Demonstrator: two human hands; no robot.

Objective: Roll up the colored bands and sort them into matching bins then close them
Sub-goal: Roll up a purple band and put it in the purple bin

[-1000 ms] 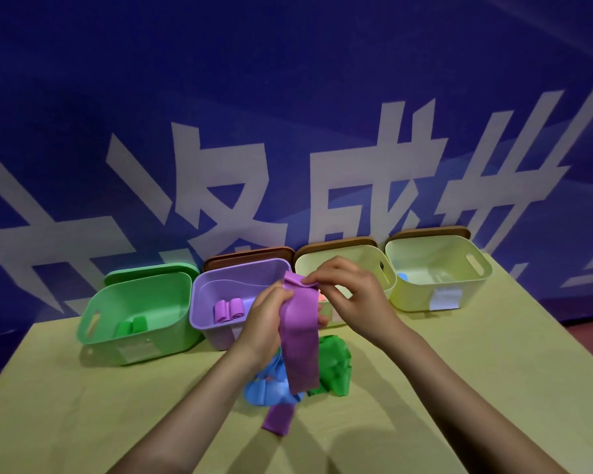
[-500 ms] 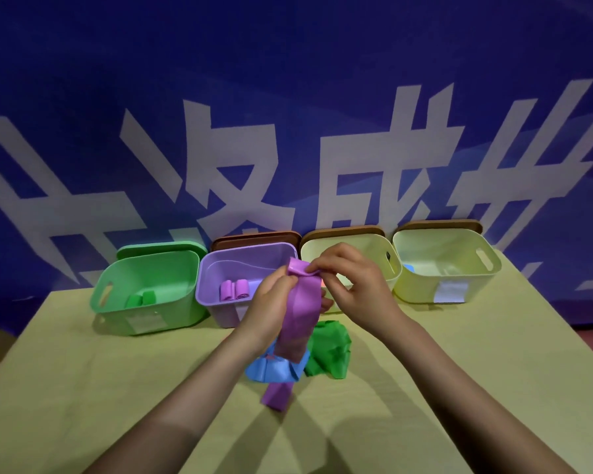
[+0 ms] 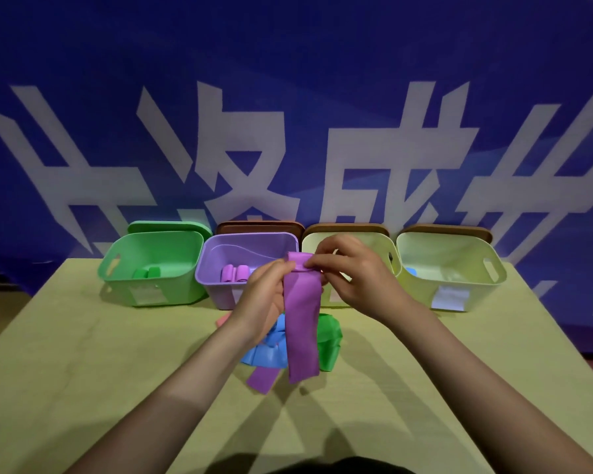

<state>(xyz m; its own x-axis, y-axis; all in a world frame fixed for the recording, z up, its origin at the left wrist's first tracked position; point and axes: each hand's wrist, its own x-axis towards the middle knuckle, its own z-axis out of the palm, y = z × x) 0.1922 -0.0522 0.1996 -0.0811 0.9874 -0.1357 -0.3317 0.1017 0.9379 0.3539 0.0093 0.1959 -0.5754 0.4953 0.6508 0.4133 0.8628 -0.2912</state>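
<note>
Head view — left hand and right hand, fingers pinching the rolled top of a purple band hanging above the surface, in front of the purple bin, loose blue band and green band beneath — green bin at left
</note>
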